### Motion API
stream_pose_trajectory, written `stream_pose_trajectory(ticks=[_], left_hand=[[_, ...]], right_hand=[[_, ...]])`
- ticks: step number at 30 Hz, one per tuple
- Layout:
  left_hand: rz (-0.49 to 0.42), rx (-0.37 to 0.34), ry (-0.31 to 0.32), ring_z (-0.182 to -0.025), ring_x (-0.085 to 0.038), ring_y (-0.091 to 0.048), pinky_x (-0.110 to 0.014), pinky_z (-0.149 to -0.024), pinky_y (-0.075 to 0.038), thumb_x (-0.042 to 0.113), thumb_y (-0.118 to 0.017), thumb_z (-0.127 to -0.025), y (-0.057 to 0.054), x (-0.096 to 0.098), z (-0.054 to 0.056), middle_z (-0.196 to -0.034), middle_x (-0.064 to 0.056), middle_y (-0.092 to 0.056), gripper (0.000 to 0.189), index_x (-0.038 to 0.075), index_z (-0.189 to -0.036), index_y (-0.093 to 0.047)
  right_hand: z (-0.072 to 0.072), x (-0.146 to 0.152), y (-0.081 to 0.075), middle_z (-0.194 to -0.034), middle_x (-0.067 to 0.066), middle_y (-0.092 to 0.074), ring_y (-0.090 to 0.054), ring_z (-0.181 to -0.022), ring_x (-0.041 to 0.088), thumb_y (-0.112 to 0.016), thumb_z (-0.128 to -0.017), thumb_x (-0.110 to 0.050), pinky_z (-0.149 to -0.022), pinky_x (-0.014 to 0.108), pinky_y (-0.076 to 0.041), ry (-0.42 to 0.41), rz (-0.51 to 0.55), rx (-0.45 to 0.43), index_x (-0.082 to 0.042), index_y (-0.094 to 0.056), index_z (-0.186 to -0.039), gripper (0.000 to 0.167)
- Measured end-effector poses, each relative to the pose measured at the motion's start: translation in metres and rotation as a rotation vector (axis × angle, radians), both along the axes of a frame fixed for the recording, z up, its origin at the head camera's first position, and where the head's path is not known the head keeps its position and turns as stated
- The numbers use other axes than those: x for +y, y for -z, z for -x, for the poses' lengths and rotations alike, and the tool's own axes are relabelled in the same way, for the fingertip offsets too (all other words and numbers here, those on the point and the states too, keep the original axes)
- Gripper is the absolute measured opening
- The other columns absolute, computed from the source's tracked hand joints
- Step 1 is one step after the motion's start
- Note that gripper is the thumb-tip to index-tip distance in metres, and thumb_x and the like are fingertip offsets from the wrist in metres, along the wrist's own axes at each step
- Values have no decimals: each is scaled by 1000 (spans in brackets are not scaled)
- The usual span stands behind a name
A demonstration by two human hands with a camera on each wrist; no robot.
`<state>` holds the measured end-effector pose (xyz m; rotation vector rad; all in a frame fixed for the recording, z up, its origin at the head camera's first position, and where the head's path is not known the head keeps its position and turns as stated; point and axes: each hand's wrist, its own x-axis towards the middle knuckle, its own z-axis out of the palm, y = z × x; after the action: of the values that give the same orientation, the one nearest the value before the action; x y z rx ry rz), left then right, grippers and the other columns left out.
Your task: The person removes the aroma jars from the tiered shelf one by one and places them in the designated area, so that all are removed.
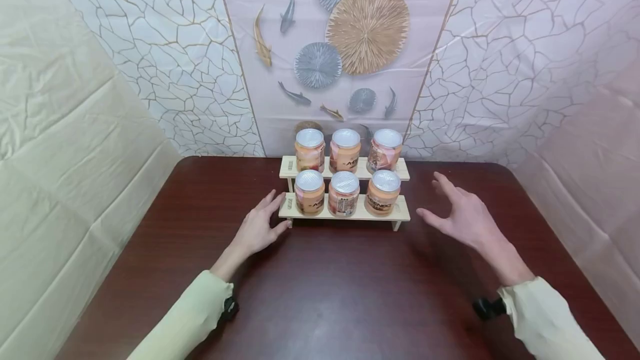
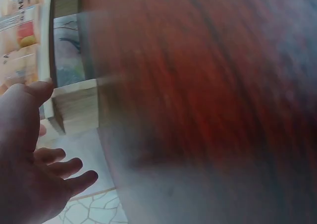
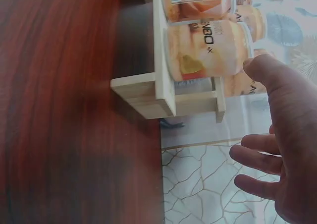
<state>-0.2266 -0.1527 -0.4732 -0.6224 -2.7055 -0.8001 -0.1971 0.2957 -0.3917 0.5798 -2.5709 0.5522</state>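
A two-step light wooden rack (image 1: 350, 215) stands on the table, with three jars on each step. The jars have silver lids and peach-orange labels; one is the front right jar (image 1: 383, 193). My left hand (image 1: 257, 229) is at the rack's left end, fingers loosely spread. In the left wrist view its thumb (image 2: 39, 91) overlaps the board's edge; whether it touches I cannot tell. To the right of the rack, apart from it, hovers my right hand (image 1: 467, 215), holding nothing. Its thumb (image 3: 267, 68) and fingers are spread in the right wrist view.
Beneath the rack is a dark reddish-brown table (image 1: 320, 293). A patterned cloth backdrop (image 1: 200, 60) hangs behind its rear edge, close to the back of the rack. Pale cloth walls (image 1: 65, 154) line both sides. Each sleeve has a dark strap at the wrist.
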Motion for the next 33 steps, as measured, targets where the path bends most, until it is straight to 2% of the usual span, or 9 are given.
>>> stream_pose_trajectory(ticks=[4, 10, 17, 23, 33], left_hand=[[-3, 28, 23, -129, -45, -49, -60, -98, -45, 26, -79, -87, 5, 2, 2, -146, -28, -46, 65, 4, -143, -55], [-11, 99, 57, -128, -45, -51, -59, -96, -46, 18, -78, -87, 7, 5, 7, -140, -28, -52, 55, 0, -136, -61], [-21, 73, 40, -127, -45, -52, -60, -97, -45, 19, -78, -87, 6, 3, 10, -140, -25, -54, 53, 2, -135, -63], [-31, 45, 33, -128, -45, -51, -60, -98, -45, 19, -78, -88, 4, 2, 8, -140, -25, -53, 51, 2, -134, -64], [-26, 49, 36, -128, -47, -50, -64, -96, -43, 19, -78, -87, 3, 6, 6, -140, -26, -53, 53, 1, -134, -63]], right_hand=[[1, -4, -5, -119, 26, -66, -66, -100, 43, -86, -76, -27, -81, 59, -50, -5, 16, -31, 6, -46, -142, 83], [7, -6, -12, -119, 25, -67, -68, -100, 41, -85, -79, -25, -83, 58, -51, -13, 45, -52, 5, -46, -142, 80], [20, -12, -23, -108, 22, -71, -70, -94, 39, -84, -79, -16, -83, 56, -51, -61, 152, 7, 2, -52, -138, 70], [40, -23, -33, -110, 24, -69, -69, -92, 40, -82, -81, -10, -80, 54, -54, -76, 268, -2, 4, -56, -133, 60], [69, -38, -36, -126, 29, -59, -62, -108, 48, -76, -88, -6, -90, 56, -51, -109, 408, -178, 4, -51, -138, 57]])
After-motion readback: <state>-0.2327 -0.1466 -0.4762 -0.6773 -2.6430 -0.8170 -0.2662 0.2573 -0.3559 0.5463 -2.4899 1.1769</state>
